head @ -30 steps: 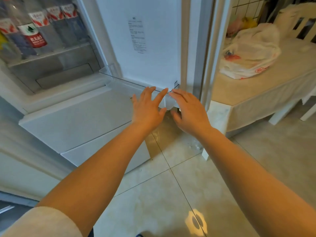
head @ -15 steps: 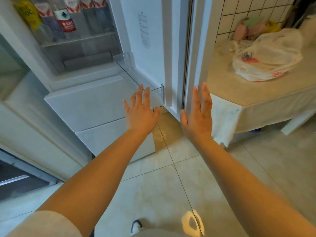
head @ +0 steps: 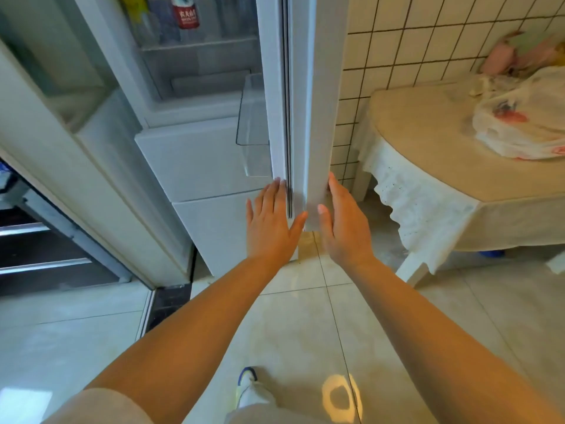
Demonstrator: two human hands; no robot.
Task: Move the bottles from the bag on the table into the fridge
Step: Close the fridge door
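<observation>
While our flat, straight-fingered left hand (head: 270,223) and right hand (head: 344,228) flank the fridge door (head: 301,117), bottles (head: 186,13) stand shelved beyond them; right, a crumpled white bag (head: 526,127) sits tabled.

We look down along two bare forearms toward an open fridge door (head: 308,117), seen edge-on. Our left hand (head: 270,228) lies flat with straight fingers against the door's inner side; our right hand (head: 344,228) lies flat against its outer side, so the door's lower edge sits between them. Behind the door, bottles (head: 186,13) stand on a fridge (head: 195,166) shelf, one with a red label. To the right, a white plastic bag (head: 526,123) rests on a cloth-covered table (head: 428,154) beside a tiled wall (head: 406,47). A shoe (head: 249,390) shows on the pale floor tiles.
</observation>
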